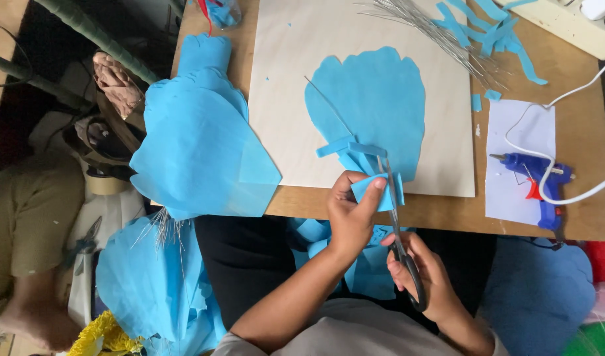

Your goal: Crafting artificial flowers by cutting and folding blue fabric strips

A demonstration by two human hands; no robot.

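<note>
The left hand [350,212] is pinching folded blue paper [376,190] — the right hand [426,273] (gripping scissors [396,217]) is cutting it — steady feeding needed next.

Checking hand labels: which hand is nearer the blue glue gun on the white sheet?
Right. The right hand, holding black-handled scissors, sits below-left of the blue glue gun; the left hand is farther left.
</note>
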